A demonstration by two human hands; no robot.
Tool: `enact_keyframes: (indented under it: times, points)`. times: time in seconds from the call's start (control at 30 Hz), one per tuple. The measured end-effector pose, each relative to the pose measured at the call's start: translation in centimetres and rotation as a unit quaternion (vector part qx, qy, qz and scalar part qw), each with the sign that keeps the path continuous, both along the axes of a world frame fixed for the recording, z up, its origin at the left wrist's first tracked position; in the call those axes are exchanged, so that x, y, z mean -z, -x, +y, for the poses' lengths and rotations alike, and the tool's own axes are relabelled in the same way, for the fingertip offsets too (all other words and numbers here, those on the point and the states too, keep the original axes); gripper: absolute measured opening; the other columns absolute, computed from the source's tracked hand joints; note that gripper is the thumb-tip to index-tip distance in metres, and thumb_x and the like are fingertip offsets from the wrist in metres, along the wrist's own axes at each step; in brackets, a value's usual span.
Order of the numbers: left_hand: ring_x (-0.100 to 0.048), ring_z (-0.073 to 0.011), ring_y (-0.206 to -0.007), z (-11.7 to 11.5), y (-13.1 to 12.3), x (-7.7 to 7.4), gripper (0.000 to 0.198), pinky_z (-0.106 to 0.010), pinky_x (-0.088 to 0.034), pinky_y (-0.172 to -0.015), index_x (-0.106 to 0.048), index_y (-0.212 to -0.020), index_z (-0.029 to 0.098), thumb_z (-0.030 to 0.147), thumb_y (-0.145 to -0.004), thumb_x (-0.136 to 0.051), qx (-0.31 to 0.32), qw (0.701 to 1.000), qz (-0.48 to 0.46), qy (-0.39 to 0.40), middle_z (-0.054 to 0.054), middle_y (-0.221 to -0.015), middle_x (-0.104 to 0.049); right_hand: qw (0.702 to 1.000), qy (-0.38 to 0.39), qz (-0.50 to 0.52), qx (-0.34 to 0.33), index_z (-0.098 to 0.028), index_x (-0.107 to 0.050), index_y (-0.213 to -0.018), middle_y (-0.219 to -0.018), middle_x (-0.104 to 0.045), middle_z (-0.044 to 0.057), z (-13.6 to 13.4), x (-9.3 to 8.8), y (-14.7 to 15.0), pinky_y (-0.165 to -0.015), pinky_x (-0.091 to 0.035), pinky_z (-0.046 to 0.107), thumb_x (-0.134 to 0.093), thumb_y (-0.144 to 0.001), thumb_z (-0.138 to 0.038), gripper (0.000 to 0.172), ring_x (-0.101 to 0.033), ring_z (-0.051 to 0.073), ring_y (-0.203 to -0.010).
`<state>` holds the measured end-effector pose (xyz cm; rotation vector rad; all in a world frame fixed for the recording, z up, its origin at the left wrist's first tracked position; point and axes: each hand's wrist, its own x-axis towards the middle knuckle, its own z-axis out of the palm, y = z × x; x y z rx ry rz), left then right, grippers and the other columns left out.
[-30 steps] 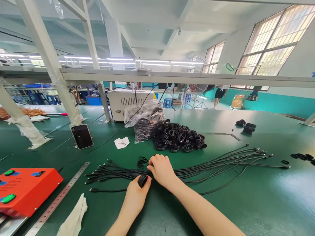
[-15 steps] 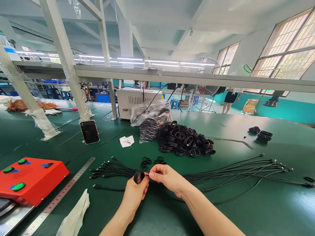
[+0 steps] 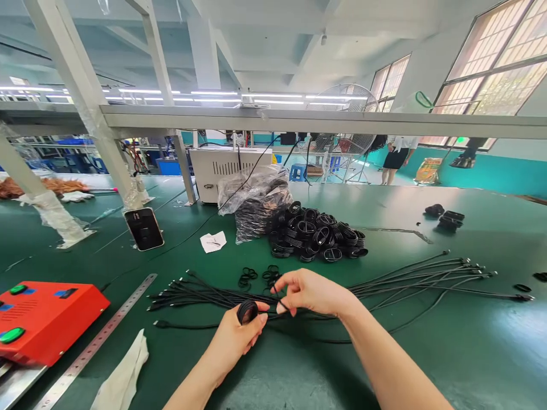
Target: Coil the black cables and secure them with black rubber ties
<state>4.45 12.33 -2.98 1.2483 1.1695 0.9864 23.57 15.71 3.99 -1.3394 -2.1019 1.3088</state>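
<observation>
My left hand [image 3: 233, 336] is closed around a small stack of black rings [image 3: 247, 312], its thumb and fingers pointing right. Just to its right, my right hand [image 3: 314, 293] pinches a thin black ring [image 3: 280, 302] between thumb and fingers. Beneath and behind both hands runs a bundle of black cables [image 3: 410, 283], its plug ends fanned out to either side. One cable [image 3: 188, 326] lies slightly apart at the front left. Small groups of black rings [image 3: 248, 277] rest on the table just beyond the cables.
Behind the cables is a large heap of black rings [image 3: 318, 233], beside a clear plastic bag [image 3: 256, 210]. At left are a red box with green buttons [image 3: 55, 319], a steel ruler [image 3: 100, 336], a pale cloth [image 3: 123, 370] and a phone [image 3: 144, 229]. A shelf beam [image 3: 299, 121] crosses ahead.
My right hand has moved away from my left, rightward, drawing a black ring with it. My left hand still holds the ring stack. The whole view has shifted slightly.
</observation>
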Motion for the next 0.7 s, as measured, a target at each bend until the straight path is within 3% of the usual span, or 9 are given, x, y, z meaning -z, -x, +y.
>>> enact_keyframes:
  times: [0.07,0.17,0.27,0.37,0.43,0.57,0.7]
  points:
    - [-0.039,-0.0079,-0.042,-0.3,-0.1,-0.2,0.027,-0.020,-0.027,-0.041,-0.063,-0.090,0.015,0.033,-0.071,-0.068,0.020,1.000,0.014,-0.007,0.008,-0.050,-0.048,0.993,-0.102,-0.047,0.038,-0.023,-0.065,-0.101,-0.061,-0.062,-0.005,-0.8,-0.2,1.1,-0.056,-0.031,0.024,-0.074,-0.069,-0.032,0.035,-0.049,0.012,-0.057]
    - [-0.047,-0.0102,-0.054,-0.7,-0.1,-0.5,0.024,-0.022,-0.036,-0.051,-0.060,-0.090,0.016,0.016,-0.066,-0.064,0.036,0.999,0.026,-0.031,0.006,-0.061,-0.056,0.956,-0.236,-0.168,0.041,-0.025,-0.064,-0.088,-0.067,-0.064,-0.003,-2.6,0.4,4.1,-0.068,-0.033,0.030,-0.082,-0.057,-0.025,0.036,-0.056,0.019,-0.068]
    - [-0.050,-0.0121,-0.061,-1.0,-0.1,-0.7,0.039,-0.023,-0.037,-0.056,-0.057,-0.100,0.018,0.008,-0.061,-0.059,0.030,0.998,0.033,-0.052,0.005,-0.068,-0.059,0.940,-0.265,-0.211,0.049,-0.022,-0.056,-0.084,-0.069,-0.063,0.000,-3.8,0.9,5.9,-0.073,-0.034,0.035,-0.083,-0.052,-0.022,0.042,-0.058,0.023,-0.073]
    - [-0.049,-0.0106,-0.057,-1.2,-0.1,-0.9,0.054,-0.022,-0.037,-0.054,-0.050,-0.114,0.021,0.010,-0.062,-0.062,0.024,0.997,0.003,-0.076,0.007,-0.067,-0.059,0.984,-0.152,-0.094,0.002,-0.022,-0.049,-0.090,-0.068,-0.059,-0.004,-3.2,0.6,4.7,-0.065,-0.036,0.029,-0.076,-0.064,-0.021,0.037,-0.054,0.016,-0.065]
    - [-0.046,-0.0084,-0.052,-1.3,-0.1,-1.1,0.056,-0.021,-0.037,-0.051,-0.048,-0.116,0.022,0.015,-0.064,-0.068,0.014,0.996,-0.037,-0.084,0.008,-0.065,-0.058,0.997,-0.052,0.028,-0.053,-0.022,-0.047,-0.094,-0.070,-0.057,-0.006,-2.1,0.3,3.0,-0.060,-0.035,0.025,-0.071,-0.072,-0.024,0.033,-0.051,0.013,-0.063]
    - [-0.040,-0.0057,-0.040,-1.3,-0.1,-1.6,0.062,-0.018,-0.030,-0.038,-0.044,-0.123,0.023,0.032,-0.070,-0.074,-0.003,0.993,-0.105,-0.062,0.010,-0.057,-0.053,0.971,0.074,0.210,-0.090,-0.020,-0.047,-0.096,-0.073,-0.057,-0.005,0.0,1.2,1.4,-0.056,-0.035,0.021,-0.069,-0.078,-0.037,0.033,-0.047,0.009,-0.061]
    - [-0.043,-0.0053,-0.038,-1.4,-0.1,-1.7,0.062,-0.016,-0.027,-0.034,-0.046,-0.121,0.022,0.034,-0.068,-0.077,0.024,0.989,-0.138,-0.042,0.008,-0.059,-0.057,0.949,0.145,0.282,-0.001,-0.019,-0.050,-0.094,-0.074,-0.061,-0.003,0.9,3.4,2.6,-0.053,-0.038,0.021,-0.065,-0.082,-0.036,0.025,-0.044,0.007,-0.051]
